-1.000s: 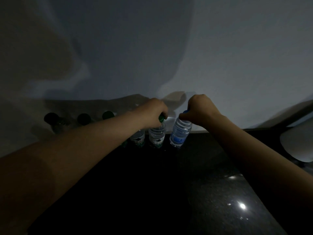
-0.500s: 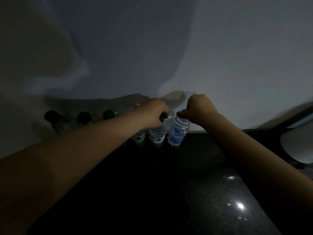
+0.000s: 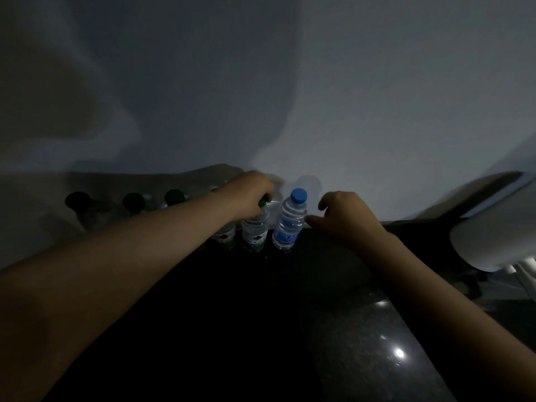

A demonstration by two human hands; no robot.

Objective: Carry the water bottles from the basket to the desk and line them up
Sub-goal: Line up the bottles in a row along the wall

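Several water bottles stand in a row along the back of a dark desk (image 3: 290, 329), against a pale wall. My left hand (image 3: 249, 195) grips the green cap of a green-labelled bottle (image 3: 254, 230). Just right of it stands a blue-capped bottle (image 3: 288, 221) with a blue label, upright on its own. My right hand (image 3: 345, 216) hovers beside that bottle with fingers loosely spread, holding nothing; its thumb tip is close to the bottle's side. Another green-labelled bottle (image 3: 224, 237) is partly hidden behind my left forearm. More dark-capped bottles (image 3: 174, 197) stand further left in shadow.
The desk's glossy black top reflects ceiling lights at the lower right. A white rounded object (image 3: 493, 242), perhaps a chair back, sits beyond the desk's right edge. The basket is out of view.
My right hand has let go of the blue-capped bottle's top and drawn back to the right. The bottle now stands upright next to the green-labelled one. My left hand stays on its cap.
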